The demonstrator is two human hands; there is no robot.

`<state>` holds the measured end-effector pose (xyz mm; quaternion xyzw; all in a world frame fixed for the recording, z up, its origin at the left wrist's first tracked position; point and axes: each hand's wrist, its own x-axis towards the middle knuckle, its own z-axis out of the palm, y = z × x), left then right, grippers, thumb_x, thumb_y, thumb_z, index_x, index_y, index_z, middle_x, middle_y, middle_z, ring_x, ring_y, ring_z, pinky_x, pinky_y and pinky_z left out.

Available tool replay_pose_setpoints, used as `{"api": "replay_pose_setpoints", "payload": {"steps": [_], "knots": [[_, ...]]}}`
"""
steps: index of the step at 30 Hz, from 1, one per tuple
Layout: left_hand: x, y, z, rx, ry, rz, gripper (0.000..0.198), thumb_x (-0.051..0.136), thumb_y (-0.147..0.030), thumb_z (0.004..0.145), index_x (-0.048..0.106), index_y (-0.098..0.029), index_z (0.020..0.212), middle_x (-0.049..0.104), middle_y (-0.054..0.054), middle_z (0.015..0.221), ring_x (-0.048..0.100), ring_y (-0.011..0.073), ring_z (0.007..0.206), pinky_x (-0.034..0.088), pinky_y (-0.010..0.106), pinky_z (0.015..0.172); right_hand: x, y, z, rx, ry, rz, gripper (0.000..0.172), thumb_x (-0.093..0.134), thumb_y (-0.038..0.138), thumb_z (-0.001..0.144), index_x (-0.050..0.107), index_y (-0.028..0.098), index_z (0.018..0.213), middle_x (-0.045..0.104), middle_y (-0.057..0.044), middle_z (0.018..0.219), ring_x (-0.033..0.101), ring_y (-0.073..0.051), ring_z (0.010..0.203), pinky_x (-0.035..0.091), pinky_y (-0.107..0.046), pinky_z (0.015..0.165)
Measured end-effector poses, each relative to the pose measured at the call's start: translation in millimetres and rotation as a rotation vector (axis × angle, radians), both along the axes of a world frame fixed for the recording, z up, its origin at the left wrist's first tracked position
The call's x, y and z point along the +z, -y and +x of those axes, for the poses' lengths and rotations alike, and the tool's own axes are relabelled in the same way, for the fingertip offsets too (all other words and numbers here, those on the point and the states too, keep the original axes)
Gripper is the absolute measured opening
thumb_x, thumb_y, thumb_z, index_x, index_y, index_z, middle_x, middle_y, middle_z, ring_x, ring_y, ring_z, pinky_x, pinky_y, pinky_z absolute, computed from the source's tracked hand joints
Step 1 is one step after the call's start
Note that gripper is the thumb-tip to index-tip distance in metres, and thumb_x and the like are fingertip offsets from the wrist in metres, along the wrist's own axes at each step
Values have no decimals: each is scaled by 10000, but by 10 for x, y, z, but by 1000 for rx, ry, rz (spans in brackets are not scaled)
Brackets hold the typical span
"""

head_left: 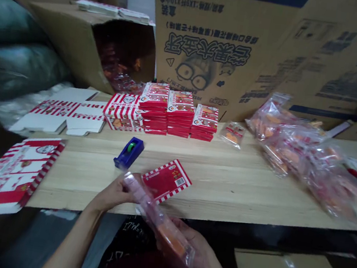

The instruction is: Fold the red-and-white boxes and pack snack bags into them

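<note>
The left hand (112, 193) and the right hand (194, 255) grip one clear plastic bag (161, 227) of orange food pieces, held just over the front edge of the wooden surface (240, 192). The left hand closes around the bag's upper end, while the right hand cradles its lower end. The upper part of the bag overlaps one flat red-and-white carton (166, 180) lying on the surface. Close to the left hand sits one blue tape dispenser (129, 152).

Farther back stand three stacks of folded red cartons (179, 114), with one striped stack (123, 112) just to their left. Left of that lie at least two unfolded carton blanks (67, 113), and one larger blank (11, 176) lies at the surface's near left corner, partly over the edge. To the right are one single small bag (232, 134) and a heap of filled bags (296, 154) – too overlapped to count. Behind everything, one cardboard box (78, 43) lies on its side, with more bags inside its open end, beside one large printed carton (218, 46).
</note>
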<state>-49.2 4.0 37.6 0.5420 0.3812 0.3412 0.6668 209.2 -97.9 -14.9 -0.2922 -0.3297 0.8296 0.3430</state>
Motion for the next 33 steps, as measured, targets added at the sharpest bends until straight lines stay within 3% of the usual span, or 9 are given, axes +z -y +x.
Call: {"api": "replay_pose_setpoints", "payload": {"steps": [3,5,8,11,14,17,25,29,33], "knots": [[59,346,-448,411,-17,-107,334,938,-326,630,705,-147,787,752,46,725,717,200,651,597,277,628,201,-319,83,40,330,358,531,649,494,951,571,334,1451,663,-82,1403,650,-280,1237,522,-496,1039],[82,554,-712,723,-11,-159,424,954,-299,597,719,-151,917,766,34,769,705,173,609,588,245,576,298,-679,201,27,450,487,740,809,432,836,495,393,1505,400,-47,1655,333,-301,1531,258,-539,1243],[19,814,-980,1128,-8,-185,594,974,-246,534,716,-162,1063,772,15,812,705,147,605,573,198,553,280,-1222,199,213,977,1017,1133,951,409,643,348,348,1600,141,-84,1747,-33,-379,1605,-40,-610,1262],[-188,1025,-1019,1255,-44,-272,622,969,-282,563,709,-166,1116,756,-2,789,683,131,573,535,180,514,108,-1550,-26,491,1236,1293,1386,987,375,545,159,312,1654,22,-142,1749,-138,-454,1576,-176,-697,1183],[-441,1186,-877,1248,-71,-337,660,951,-368,611,683,-188,1187,773,14,858,714,162,641,528,200,532,-85,-1647,-224,668,1256,1294,1428,955,354,548,62,300,1661,103,-174,1738,-87,-477,1577,-163,-737,1162],[-586,1277,-725,1173,-101,-360,691,936,-433,630,661,-185,1213,781,30,891,730,190,686,541,230,567,-209,-1616,-249,654,1236,1233,1371,906,352,573,81,264,1664,213,-203,1704,15,-455,1587,-104,-695,1203],[-498,1053,-877,698,-143,-309,601,874,-438,736,676,-181,1241,764,107,1122,721,205,810,523,234,597,-276,-1360,-98,460,1218,1230,1309,847,346,580,108,280,1659,323,-202,1621,182,-434,1556,-71,-673,1218],[-485,799,-1009,500,-139,-303,560,892,-399,703,726,-175,1188,783,102,1024,701,198,755,511,243,600,-266,-1312,-102,467,1246,1212,1311,849,365,572,125,242,1659,301,-223,1619,173,-431,1560,-74,-677,1215],[-463,550,-1072,317,-126,-293,524,877,-373,711,750,-167,1176,791,111,1019,722,242,857,556,310,729,-265,-1299,-106,464,1256,1199,1321,849,371,559,129,245,1658,306,-217,1616,172,-437,1556,-82,-684,1210]]}}
